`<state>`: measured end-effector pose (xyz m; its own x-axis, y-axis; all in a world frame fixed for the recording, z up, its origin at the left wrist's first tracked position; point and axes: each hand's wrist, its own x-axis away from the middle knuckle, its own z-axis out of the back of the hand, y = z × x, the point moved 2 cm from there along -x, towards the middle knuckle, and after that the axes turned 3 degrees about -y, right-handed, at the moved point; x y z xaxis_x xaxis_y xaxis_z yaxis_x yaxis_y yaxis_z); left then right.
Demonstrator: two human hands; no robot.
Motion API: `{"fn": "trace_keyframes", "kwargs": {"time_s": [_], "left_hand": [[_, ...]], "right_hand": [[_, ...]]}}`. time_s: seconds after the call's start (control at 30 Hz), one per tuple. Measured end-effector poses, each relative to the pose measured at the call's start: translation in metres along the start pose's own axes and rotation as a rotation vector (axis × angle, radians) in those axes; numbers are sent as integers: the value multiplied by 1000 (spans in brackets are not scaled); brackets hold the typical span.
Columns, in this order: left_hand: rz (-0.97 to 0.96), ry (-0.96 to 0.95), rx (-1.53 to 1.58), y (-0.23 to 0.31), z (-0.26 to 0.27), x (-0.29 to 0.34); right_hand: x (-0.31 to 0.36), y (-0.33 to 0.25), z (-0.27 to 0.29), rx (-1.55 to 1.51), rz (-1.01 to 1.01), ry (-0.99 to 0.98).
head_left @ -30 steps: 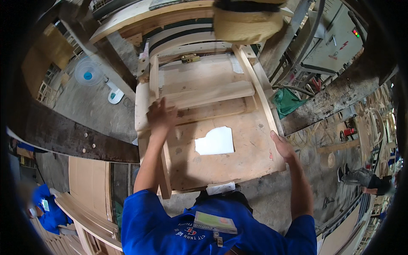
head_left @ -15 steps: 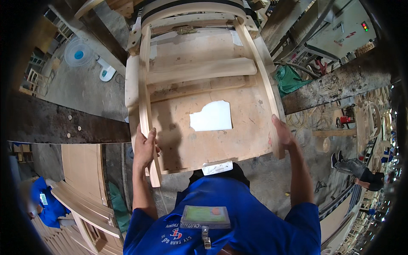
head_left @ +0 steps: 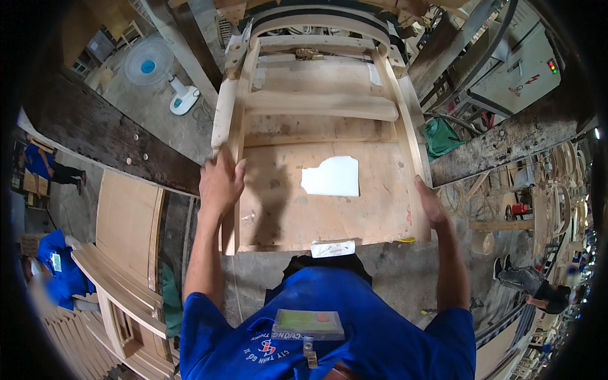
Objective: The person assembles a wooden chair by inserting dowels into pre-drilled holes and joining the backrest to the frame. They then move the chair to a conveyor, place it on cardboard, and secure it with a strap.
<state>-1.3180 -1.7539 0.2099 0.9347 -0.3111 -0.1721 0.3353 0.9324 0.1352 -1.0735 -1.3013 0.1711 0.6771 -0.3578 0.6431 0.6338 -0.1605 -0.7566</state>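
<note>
A pale wooden frame with two long side rails and a curved far end lies on a plywood board point(head_left: 329, 221). My left hand point(head_left: 220, 183) is over the left rail point(head_left: 233, 215), its thumb apart from the fingers, which are slightly blurred. Against the outer side of the right rail point(head_left: 410, 145) is my right hand point(head_left: 433, 204); its thumb shows and the other fingers are hidden. Between the rails runs a broad wooden crosspiece point(head_left: 323, 106). A white irregular sheet point(head_left: 332, 177) lies on the board.
Dark beams stand left point(head_left: 114, 139) and right point(head_left: 506, 136) of the board. A yellow object point(head_left: 403, 240) is at its near edge. A fan point(head_left: 149, 60) stands far left, a metal cabinet point(head_left: 529, 69) far right. People are at left and right. Wooden chair parts point(head_left: 120, 291) lie lower left.
The frame's near rail ends have come down onto the board and moved away from me. My left hand has slid farther up its rail and loosened. The yellow object has come into view.
</note>
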Motion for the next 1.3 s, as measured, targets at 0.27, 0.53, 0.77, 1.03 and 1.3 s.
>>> {"fn": "trace_keyframes", "kwargs": {"time_s": [0.27,0.53,0.77,1.03,1.3], "left_hand": [[-526,-117,121,121,-76,-244],[-369,178,-18,162,-146,-356],[-463,-39,168,168,-167,-402],[-440,-376,292,165,-157,-418],[-277,-85,8,174,-140,-356]], "right_hand": [[-4,35,68,1042,860,-41],[12,-14,11,118,-153,99],[6,-5,14,156,-115,150],[5,11,28,57,-208,90],[-18,25,23,103,-82,36]]}}
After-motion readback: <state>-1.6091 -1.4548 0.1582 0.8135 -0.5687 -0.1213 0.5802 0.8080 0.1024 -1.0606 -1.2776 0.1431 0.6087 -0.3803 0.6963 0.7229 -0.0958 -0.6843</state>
